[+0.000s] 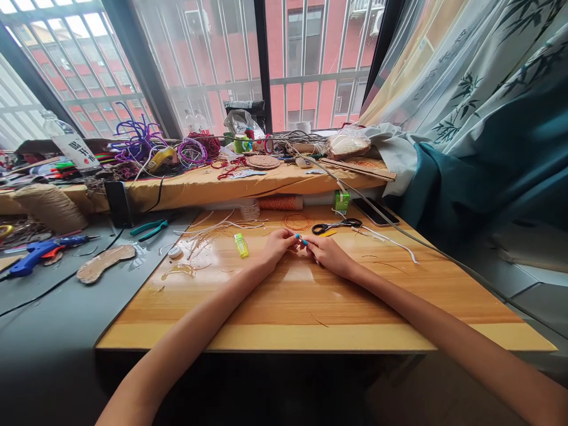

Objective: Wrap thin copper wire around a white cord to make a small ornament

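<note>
My left hand (280, 246) and my right hand (328, 252) meet fingertip to fingertip over the middle of the wooden board (266, 307). Both have thumb and fingers pinched together. Whatever lies between the fingertips is too small to make out. Just behind them is a coil of thin orange cord (297, 222). Black-handled scissors (336, 225) lie behind my right hand, with something yellow beside them. A yellow-green lighter (241, 245) rests to the left of my left hand. White cords (217, 225) stretch across the board's back left.
Left of the board are a blue glue gun (48, 251), teal-handled pliers (149, 229) and a curved cardboard piece (105, 264). At the back stand an orange cord spool (279, 203), a green carton (341, 201) and a phone (375, 212). A cluttered ledge (195, 189) runs behind.
</note>
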Demonstrator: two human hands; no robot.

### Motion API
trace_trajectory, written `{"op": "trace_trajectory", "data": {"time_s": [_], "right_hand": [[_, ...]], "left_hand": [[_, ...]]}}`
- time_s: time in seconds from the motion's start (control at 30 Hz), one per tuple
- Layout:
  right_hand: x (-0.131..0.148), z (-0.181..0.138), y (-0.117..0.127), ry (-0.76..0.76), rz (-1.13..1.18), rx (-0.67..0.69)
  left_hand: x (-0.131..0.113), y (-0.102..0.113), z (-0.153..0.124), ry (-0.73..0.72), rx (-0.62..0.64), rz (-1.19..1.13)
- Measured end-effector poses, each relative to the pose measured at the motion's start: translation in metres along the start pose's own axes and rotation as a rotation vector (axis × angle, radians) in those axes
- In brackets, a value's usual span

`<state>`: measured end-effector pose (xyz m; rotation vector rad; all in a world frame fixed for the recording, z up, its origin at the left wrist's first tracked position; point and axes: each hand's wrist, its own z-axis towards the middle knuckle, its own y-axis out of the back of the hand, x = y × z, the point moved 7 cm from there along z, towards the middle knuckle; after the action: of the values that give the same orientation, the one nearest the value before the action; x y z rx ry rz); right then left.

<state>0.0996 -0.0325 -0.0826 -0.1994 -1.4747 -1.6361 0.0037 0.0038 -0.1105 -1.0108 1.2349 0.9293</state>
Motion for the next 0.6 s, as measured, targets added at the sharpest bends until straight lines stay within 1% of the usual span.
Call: {"op": "trace_trajectory", "data": {"time_s": [0.13, 0.33, 0.5, 0.6], "right_hand": [[0.001, 0.000, -0.003, -0.044, 0.032, 0.023], [-0.004, 0.001, -0.001, -0.086, 0.115, 0.001], [-0.012, 0.003, -0.005, -0.151, 0.283, 0.083], [-0.011, 0.002, -0.006, -0.156, 0.293, 0.097]], "left_hand": [[-0.002, 0.002, 0.000, -0.040, -0.011, 0.055], [-0.005, 0.000, -0.001, -0.047, -0.004, 0.072], [-0.010, 0.000, -0.001, -0.142, 0.011, 0.111], [-0.012, 0.000, 0.000, -0.194, 0.016, 0.188]]}}
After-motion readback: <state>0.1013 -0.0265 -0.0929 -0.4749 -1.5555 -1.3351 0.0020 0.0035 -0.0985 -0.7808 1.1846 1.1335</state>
